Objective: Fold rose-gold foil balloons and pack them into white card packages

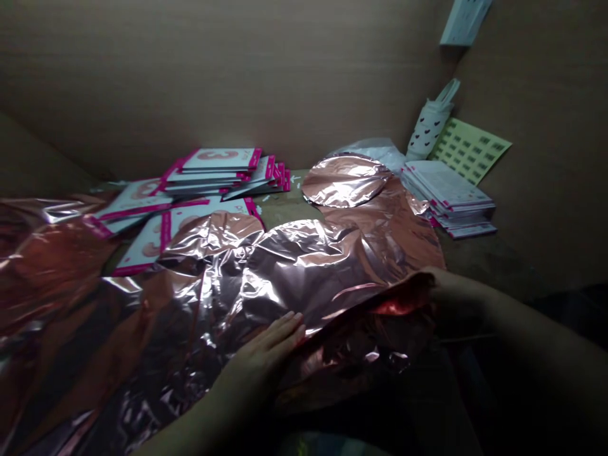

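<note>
A large rose-gold foil balloon [304,266], flat and creased, spreads across the table and hangs over its near edge. My left hand [268,348] rests on its front part with the fingers stretched out together. At the right, my right hand [446,286] has its fingers closed on the foil's near edge, which is lifted and folded there. The fingertips of that hand are partly hidden by foil and shadow. More shiny foil [57,266] lies blurred at the left. A rounded foil end [346,180] reaches towards the back.
White packets with pink edges [213,171] are piled behind the foil, some showing a number 3. Another packet stack [451,190] is at the right, near a yellow label sheet [470,152] and a heart-patterned roll [427,130]. Cardboard walls [237,76] enclose the table.
</note>
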### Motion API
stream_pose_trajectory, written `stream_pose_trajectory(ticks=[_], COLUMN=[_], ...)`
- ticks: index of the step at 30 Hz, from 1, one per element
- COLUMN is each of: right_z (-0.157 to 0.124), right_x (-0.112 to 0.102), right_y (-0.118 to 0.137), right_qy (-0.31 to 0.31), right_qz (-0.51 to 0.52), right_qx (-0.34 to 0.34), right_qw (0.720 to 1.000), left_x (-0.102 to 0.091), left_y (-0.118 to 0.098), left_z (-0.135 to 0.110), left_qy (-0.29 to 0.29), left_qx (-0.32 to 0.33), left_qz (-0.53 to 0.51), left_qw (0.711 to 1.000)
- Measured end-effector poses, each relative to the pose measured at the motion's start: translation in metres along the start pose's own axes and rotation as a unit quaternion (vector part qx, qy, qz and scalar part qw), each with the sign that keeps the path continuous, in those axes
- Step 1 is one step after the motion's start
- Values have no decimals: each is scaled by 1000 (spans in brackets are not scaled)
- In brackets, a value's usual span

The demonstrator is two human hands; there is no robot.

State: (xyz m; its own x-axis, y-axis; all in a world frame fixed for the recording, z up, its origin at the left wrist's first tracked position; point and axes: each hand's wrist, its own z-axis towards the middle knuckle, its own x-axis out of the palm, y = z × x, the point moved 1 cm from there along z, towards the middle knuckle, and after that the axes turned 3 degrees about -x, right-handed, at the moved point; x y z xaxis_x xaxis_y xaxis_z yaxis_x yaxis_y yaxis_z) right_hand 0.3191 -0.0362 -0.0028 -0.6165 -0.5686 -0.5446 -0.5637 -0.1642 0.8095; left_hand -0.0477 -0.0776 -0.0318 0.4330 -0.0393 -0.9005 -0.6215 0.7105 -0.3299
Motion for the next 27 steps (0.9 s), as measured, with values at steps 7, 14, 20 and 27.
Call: stream_pose_trajectory(ticks=[7,14,20,27], right_z=[51,57,46,35], right_x=[-2,9,-4,-10], right_y=[10,15,25,62], right_qy=[-144,-200,-244,-303], right_qz=[82,58,196,184], right_qx=[227,269,178,68], right_qw=[960,941,933,933], left_x=[-17,-24,-38,-14], left_y=[-1,7,18,-26], left_z=[10,9,4,60], left_qy=[28,62,39,-135], left_qx=[-242,-272,-253,-242], left_qz=[-149,-135,-128,34], left_qw=[958,951,958,960])
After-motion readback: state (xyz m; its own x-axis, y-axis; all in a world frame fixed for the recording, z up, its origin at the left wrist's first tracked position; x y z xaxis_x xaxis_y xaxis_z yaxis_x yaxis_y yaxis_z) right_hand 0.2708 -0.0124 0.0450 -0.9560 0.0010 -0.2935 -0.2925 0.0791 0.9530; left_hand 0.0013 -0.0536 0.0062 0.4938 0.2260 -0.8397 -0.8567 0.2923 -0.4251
